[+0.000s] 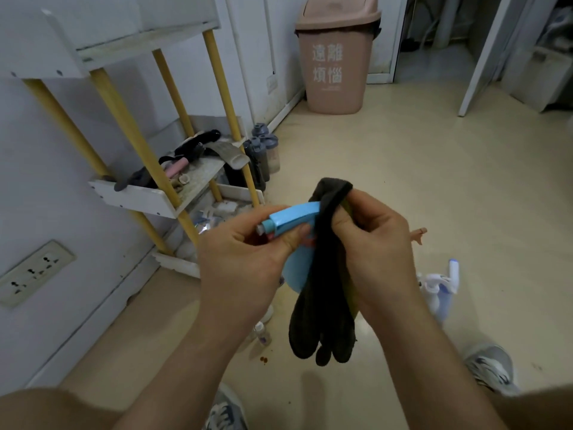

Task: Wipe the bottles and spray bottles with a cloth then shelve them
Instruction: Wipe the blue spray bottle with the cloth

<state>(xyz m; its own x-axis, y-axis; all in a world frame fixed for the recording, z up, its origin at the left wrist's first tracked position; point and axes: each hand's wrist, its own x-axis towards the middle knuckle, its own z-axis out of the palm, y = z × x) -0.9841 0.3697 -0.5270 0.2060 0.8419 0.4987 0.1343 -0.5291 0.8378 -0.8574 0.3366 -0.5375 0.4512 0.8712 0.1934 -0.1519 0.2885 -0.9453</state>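
The spray bottle (294,217) was smooth light-blue plastic with a soft sheen along its head. The cloth (322,305) draped over it was dark, matt and fuzzy, a thick knit-like fabric. The shelf (133,198) had white painted boards, scuffed and dusty, carried on smooth yellow posts (141,150). The bin (336,94) looked like matt pink plastic. The floor (434,181) was a smooth cream surface with a faint gloss. The white spray bottle (441,293) on it was glossy white and pale-blue plastic.
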